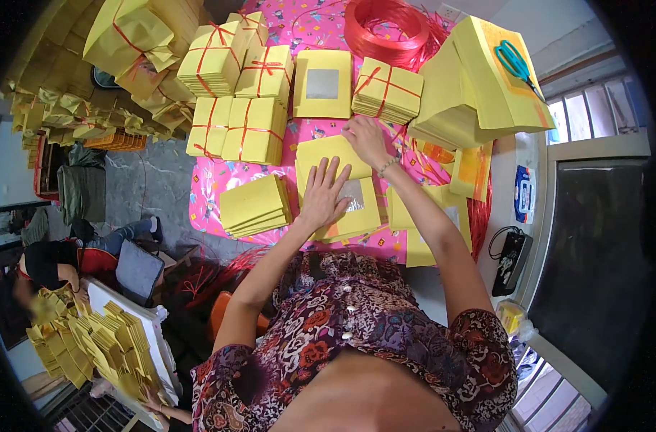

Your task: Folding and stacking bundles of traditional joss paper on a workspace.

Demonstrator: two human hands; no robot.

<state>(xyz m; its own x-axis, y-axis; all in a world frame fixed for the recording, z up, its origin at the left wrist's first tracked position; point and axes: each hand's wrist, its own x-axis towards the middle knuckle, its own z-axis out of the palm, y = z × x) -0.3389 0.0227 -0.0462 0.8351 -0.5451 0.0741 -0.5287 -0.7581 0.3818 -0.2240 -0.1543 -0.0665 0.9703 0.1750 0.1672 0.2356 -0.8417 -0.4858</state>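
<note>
In front of me on the table lies a yellow paper sheet with a crease across it. A silver rectangle shows on its near part. My left hand rests flat over it, fingers spread, thumb beside the silver patch. At the sheet's far right corner, my right hand has its fingers bent and drawn together on the paper edge. To the left of my left hand sits a small pile of folded yellow papers. Another yellow sheet with a silver square lies farther off.
Bundles tied with red string stand at the far left of the pink tablecloth. A red string coil is at the back. Teal scissors lie on a tall yellow stack. At lower left, a person works at a white table.
</note>
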